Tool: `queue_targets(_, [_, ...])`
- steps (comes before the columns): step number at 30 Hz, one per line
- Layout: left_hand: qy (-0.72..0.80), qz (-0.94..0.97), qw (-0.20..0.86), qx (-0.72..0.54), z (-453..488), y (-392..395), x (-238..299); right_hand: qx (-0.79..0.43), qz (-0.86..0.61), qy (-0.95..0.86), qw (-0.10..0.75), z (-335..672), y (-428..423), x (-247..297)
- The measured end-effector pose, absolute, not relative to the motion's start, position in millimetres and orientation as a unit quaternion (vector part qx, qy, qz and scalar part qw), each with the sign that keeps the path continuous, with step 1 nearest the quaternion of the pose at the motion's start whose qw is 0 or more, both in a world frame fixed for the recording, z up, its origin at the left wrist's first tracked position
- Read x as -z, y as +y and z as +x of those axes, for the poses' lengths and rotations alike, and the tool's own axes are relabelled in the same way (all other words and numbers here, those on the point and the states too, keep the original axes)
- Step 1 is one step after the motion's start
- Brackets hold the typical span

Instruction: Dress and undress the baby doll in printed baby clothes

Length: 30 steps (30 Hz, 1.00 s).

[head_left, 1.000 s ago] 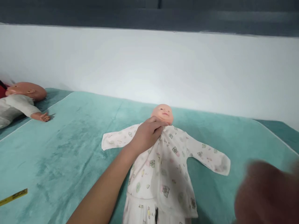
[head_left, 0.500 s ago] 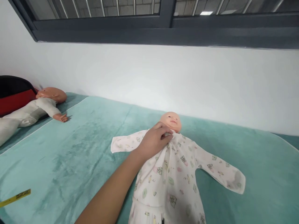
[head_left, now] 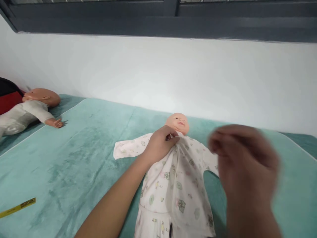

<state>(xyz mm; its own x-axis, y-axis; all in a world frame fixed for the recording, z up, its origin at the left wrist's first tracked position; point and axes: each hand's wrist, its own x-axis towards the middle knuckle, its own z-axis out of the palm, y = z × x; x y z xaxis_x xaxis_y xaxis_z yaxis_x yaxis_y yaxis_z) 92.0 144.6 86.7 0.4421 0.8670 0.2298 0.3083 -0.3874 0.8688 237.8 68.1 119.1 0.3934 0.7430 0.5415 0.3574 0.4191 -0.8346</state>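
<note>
A baby doll (head_left: 178, 123) lies on its back in a white baby shirt (head_left: 182, 188) printed with small animals and leaves, its sleeves spread to both sides. My left hand (head_left: 162, 142) pinches the shirt's front at the neckline, just below the doll's chin. Folds run down the cloth from that pinch. Raised over the sleeve on the right is my right hand (head_left: 247, 162), smeared by motion. Its fingers look curled, but I cannot make out whether they hold anything. It hides the end of that sleeve. White printed cloth (head_left: 151, 221) continues below the shirt's hem.
Teal covering (head_left: 81, 158) spreads under the doll, up to a white wall (head_left: 158, 72). A dark window frame (head_left: 123, 24) runs above. Far left, a second doll (head_left: 32, 110) in white lies against a red and black object (head_left: 10, 99). A yellow strip (head_left: 19, 207) lies lower left.
My right hand has come into view on the right, over the sleeve. The left hand keeps its pinch at the neckline. The view has tipped slightly downward.
</note>
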Motion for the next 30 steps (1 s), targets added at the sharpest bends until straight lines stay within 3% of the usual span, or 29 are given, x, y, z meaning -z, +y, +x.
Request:
queue_targets(6, [0.381, 0.713, 0.461, -0.366, 89, 145, -88, -0.198, -0.660, -0.578, 0.438, 246, 92, -100])
queue_targets(10, [0.376, 0.679, 0.506, -0.376, 90, 142, -91, -0.266, -0.625, -0.621, 0.390, 255, 95, -97])
queue_targets(17, [0.353, 0.650, 0.558, -0.377, 90, 141, -90, -0.314, -0.612, -0.603, 0.404, 260, 92, -98])
queue_targets(30, [0.365, 0.711, 0.448, -0.400, 92, 145, -84, -0.324, -0.571, -0.591, 0.468, 259, 100, -82])
